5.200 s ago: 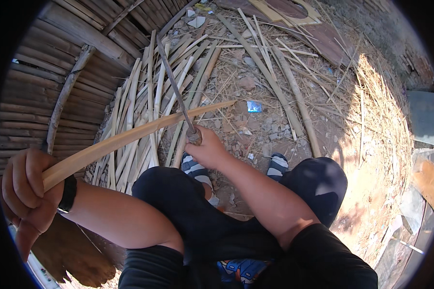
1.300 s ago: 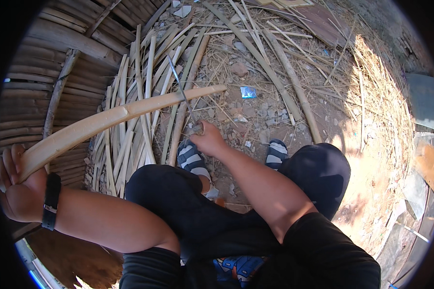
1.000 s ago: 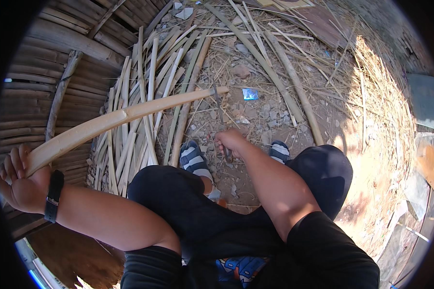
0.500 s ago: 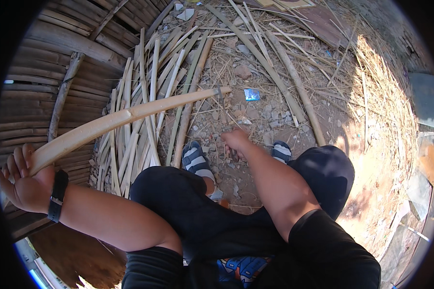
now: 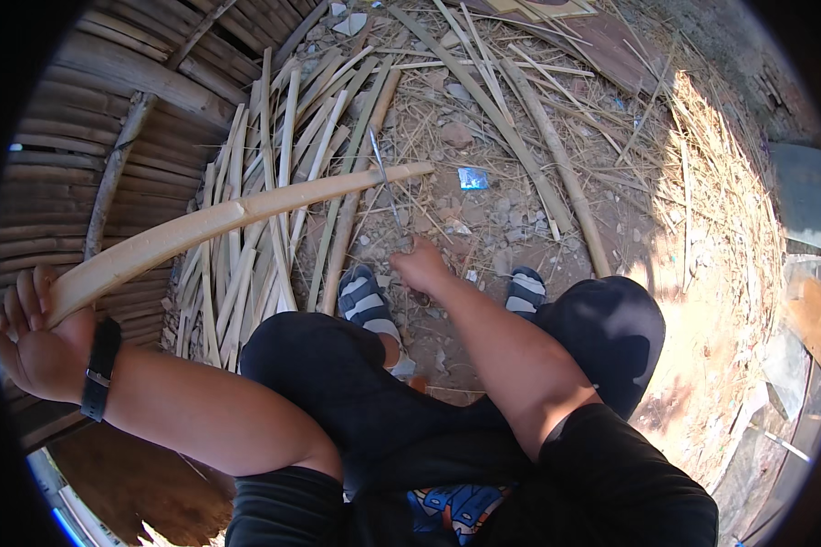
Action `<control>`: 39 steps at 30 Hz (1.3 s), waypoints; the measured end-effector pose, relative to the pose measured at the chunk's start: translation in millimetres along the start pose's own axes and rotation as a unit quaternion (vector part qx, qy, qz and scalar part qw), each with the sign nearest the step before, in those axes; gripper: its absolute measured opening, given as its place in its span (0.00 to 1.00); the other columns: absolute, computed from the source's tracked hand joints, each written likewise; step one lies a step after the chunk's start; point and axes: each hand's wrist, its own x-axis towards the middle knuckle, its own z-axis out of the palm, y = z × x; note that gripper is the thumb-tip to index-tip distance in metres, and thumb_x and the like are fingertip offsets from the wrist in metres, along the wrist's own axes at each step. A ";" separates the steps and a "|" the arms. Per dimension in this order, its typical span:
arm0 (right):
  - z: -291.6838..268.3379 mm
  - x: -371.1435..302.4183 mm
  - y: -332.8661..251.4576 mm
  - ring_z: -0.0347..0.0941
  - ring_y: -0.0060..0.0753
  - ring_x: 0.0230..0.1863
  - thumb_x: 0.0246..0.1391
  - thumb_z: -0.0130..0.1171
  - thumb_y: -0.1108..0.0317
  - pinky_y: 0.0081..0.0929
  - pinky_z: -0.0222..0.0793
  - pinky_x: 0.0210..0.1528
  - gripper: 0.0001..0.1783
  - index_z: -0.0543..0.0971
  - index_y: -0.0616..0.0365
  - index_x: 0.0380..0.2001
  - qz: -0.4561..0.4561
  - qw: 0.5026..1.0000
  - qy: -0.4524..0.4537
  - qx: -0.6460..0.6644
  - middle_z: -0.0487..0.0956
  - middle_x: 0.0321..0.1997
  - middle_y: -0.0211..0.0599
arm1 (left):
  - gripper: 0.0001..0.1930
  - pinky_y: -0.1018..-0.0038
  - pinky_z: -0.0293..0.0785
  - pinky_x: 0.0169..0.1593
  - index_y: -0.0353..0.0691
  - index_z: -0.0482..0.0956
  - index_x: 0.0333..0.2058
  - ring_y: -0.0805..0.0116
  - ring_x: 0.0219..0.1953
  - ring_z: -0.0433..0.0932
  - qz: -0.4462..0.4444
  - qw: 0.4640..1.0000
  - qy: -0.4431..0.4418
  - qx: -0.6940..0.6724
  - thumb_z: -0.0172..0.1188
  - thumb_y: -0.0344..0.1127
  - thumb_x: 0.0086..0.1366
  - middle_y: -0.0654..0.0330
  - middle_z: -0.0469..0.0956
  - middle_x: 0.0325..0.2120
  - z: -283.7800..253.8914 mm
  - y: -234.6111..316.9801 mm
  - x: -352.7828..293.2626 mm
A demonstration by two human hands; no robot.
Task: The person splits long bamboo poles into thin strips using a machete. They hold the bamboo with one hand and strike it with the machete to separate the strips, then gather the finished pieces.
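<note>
My left hand (image 5: 47, 351), with a dark watch on its wrist, is closed round the near end of a long, pale split-bamboo strip (image 5: 201, 223). The strip slopes up to the right, and its narrow far end hangs over the ground between my feet. My right hand (image 5: 420, 266) is closed on a knife whose handle is hidden in the fist. The knife's long, thin blade (image 5: 394, 206) shows nearly edge-on and crosses the strip a little short of its far tip, seemingly against it.
Many split bamboo strips (image 5: 237, 255) lie heaped beside the slatted wall (image 5: 55, 210) on the left. Bamboo poles (image 5: 556, 159) lie ahead on ground littered with stones and straw. A blue wrapper (image 5: 472, 179) lies beyond my feet, and a brown board (image 5: 593, 46) lies at the back.
My right hand and the knife have moved left, so the blade crosses the strip farther from its tip and shows more of its length. The left hand and strip have hardly moved.
</note>
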 end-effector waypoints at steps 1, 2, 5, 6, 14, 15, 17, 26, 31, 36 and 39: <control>9.3 -5.1 -7.5 0.78 0.44 0.25 0.46 0.60 0.66 0.36 0.74 0.31 0.22 0.75 0.68 0.44 -0.056 0.998 0.006 -0.038 0.80 0.28 0.51 | 0.12 0.74 0.54 0.26 0.47 0.59 0.24 0.74 0.18 0.54 0.006 1.000 0.007 0.008 0.53 0.30 0.63 0.69 0.54 0.16 5.0 0.4 -4.1; 14.4 -6.9 -8.4 0.80 0.50 0.29 0.46 0.60 0.65 0.39 0.76 0.37 0.23 0.76 0.69 0.44 -0.112 0.991 0.013 -0.076 0.81 0.31 0.55 | 0.12 0.73 0.54 0.27 0.47 0.59 0.24 0.74 0.18 0.54 0.018 0.999 0.019 0.036 0.53 0.30 0.62 0.69 0.54 0.16 11.1 0.2 -10.3; 14.4 0.9 0.3 0.79 0.56 0.36 0.44 0.61 0.64 0.39 0.74 0.46 0.27 0.75 0.71 0.46 -0.232 0.962 0.043 -0.136 0.81 0.36 0.58 | 0.11 0.73 0.54 0.27 0.47 0.59 0.24 0.73 0.19 0.54 0.023 0.998 0.037 0.055 0.53 0.30 0.61 0.69 0.53 0.16 19.9 0.0 -18.1; 12.8 6.1 11.6 0.79 0.54 0.34 0.44 0.61 0.65 0.39 0.75 0.43 0.26 0.75 0.70 0.45 -0.191 0.971 0.056 -0.131 0.81 0.34 0.57 | 0.11 0.73 0.54 0.27 0.47 0.59 0.25 0.73 0.19 0.54 0.001 0.999 0.030 0.022 0.53 0.30 0.61 0.69 0.54 0.16 12.3 1.1 -11.1; 8.3 9.1 35.8 0.74 0.31 0.17 0.50 0.58 0.70 0.33 0.70 0.17 0.16 0.74 0.67 0.41 0.077 0.984 -0.008 0.162 0.77 0.25 0.48 | 0.09 0.72 0.55 0.28 0.47 0.61 0.26 0.73 0.18 0.55 -0.059 0.991 -0.098 -0.070 0.53 0.31 0.61 0.69 0.56 0.16 -26.2 5.7 14.9; 19.0 -0.1 17.1 0.75 0.32 0.18 0.50 0.58 0.70 0.34 0.72 0.19 0.16 0.74 0.67 0.41 0.045 0.992 -0.029 0.116 0.77 0.26 0.48 | 0.09 0.73 0.55 0.28 0.47 0.61 0.26 0.74 0.18 0.55 -0.036 0.996 -0.068 -0.036 0.53 0.31 0.61 0.69 0.55 0.16 -15.7 5.4 3.2; 33.3 -1.9 2.0 0.75 0.30 0.19 0.49 0.58 0.69 0.34 0.72 0.21 0.15 0.75 0.65 0.40 -0.062 0.997 -0.034 0.041 0.77 0.26 0.45 | 0.10 0.73 0.55 0.28 0.46 0.61 0.26 0.74 0.18 0.55 0.007 1.000 -0.013 0.025 0.54 0.31 0.62 0.69 0.55 0.16 13.4 2.4 -17.6; -12.9 25.6 36.9 0.80 0.51 0.36 0.44 0.62 0.64 0.41 0.74 0.41 0.22 0.76 0.68 0.42 0.181 0.978 -0.008 0.105 0.81 0.31 0.56 | 0.11 0.76 0.56 0.27 0.47 0.63 0.25 0.77 0.17 0.56 -0.072 0.978 -0.144 -0.132 0.57 0.31 0.59 0.70 0.57 0.15 -29.1 1.8 19.4; 9.7 21.8 44.4 0.74 0.37 0.19 0.47 0.62 0.66 0.38 0.71 0.24 0.18 0.78 0.64 0.41 -0.270 0.937 0.161 -0.156 0.77 0.22 0.44 | 0.12 0.79 0.56 0.29 0.51 0.66 0.22 0.79 0.16 0.59 -0.080 0.953 -0.234 -0.175 0.62 0.33 0.53 0.73 0.61 0.14 -18.1 6.3 11.2; -8.9 28.4 37.7 0.74 0.37 0.17 0.48 0.61 0.65 0.36 0.69 0.19 0.19 0.78 0.66 0.42 0.035 0.999 0.032 0.015 0.77 0.21 0.45 | 0.11 0.79 0.56 0.30 0.52 0.66 0.21 0.81 0.16 0.60 -0.098 0.949 -0.250 -0.167 0.63 0.33 0.51 0.74 0.62 0.14 -30.3 14.2 17.3; -22.6 39.3 39.7 0.77 0.41 0.19 0.47 0.61 0.65 0.37 0.72 0.22 0.21 0.78 0.67 0.44 0.170 0.980 -0.017 0.100 0.78 0.22 0.48 | 0.11 0.78 0.56 0.31 0.52 0.66 0.20 0.80 0.16 0.59 -0.121 0.942 -0.256 -0.181 0.62 0.33 0.50 0.74 0.61 0.14 -35.6 9.0 30.2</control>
